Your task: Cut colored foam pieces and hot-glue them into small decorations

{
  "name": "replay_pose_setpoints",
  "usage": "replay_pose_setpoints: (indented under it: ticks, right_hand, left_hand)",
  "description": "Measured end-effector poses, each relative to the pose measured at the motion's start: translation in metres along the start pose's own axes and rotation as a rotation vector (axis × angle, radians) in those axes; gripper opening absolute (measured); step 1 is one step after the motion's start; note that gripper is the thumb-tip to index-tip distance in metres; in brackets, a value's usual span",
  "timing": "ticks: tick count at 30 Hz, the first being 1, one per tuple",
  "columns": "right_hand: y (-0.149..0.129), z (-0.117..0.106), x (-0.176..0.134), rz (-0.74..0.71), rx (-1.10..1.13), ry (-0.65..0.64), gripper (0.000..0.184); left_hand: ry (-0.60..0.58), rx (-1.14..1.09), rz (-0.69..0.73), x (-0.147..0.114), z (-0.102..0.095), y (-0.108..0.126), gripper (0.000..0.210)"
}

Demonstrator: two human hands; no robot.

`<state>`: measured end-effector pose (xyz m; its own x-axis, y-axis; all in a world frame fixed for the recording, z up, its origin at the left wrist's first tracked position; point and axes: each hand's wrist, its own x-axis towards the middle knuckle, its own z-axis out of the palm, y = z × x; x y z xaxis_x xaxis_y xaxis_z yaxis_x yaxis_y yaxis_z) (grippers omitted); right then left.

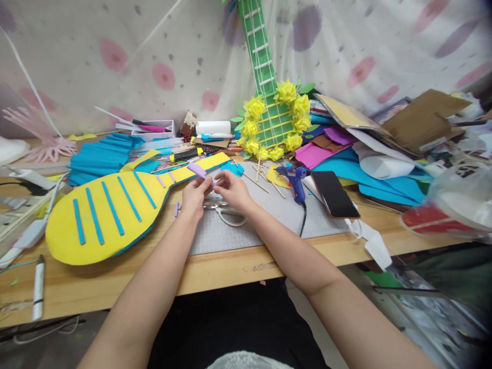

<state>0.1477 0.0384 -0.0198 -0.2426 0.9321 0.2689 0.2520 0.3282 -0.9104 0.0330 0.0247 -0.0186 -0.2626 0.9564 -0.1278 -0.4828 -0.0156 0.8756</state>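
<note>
My left hand is closed on a small strip of lilac foam or paper, which sticks out above the fingers. Close beside it, my right hand pinches at the strip's lower end; a bit of lilac shows between the two hands. Scissors lie under the hands on a grey cutting mat. To the left rests a yellow guitar-shaped cutout with blue strips across its body and two lilac strips on its neck. Small lilac pieces lie near its edge.
A blue glue gun and a black-screened phone lie to the right. A green stringed model with yellow paper flowers stands behind. Coloured paper is piled at the back right, near a clear plastic tub. A white marker lies front left.
</note>
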Motion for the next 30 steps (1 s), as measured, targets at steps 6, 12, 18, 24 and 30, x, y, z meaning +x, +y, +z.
replay_pose_setpoints:
  ticks: [6, 12, 18, 24, 30]
  right_hand:
    - [0.002, -0.001, 0.0, 0.001, -0.058, 0.014, 0.016]
    - [0.003, 0.002, 0.0, 0.056, -0.003, 0.025, 0.028]
    - [0.008, 0.008, 0.004, 0.1, 0.047, 0.035, 0.021]
    - [0.006, 0.01, 0.003, 0.103, 0.081, 0.019, 0.028]
    - [0.005, 0.012, 0.001, 0.105, 0.196, -0.009, 0.034]
  left_hand:
    - [-0.028, -0.007, 0.024, -0.002, 0.004, -0.001, 0.033]
    - [0.068, 0.056, 0.039, 0.0, 0.001, -0.005, 0.032]
    - [0.062, 0.039, 0.064, -0.003, 0.004, -0.006, 0.03]
    - [0.04, 0.054, 0.1, -0.003, 0.004, -0.004, 0.03]
    - [0.015, 0.073, 0.088, -0.001, 0.002, 0.001, 0.029]
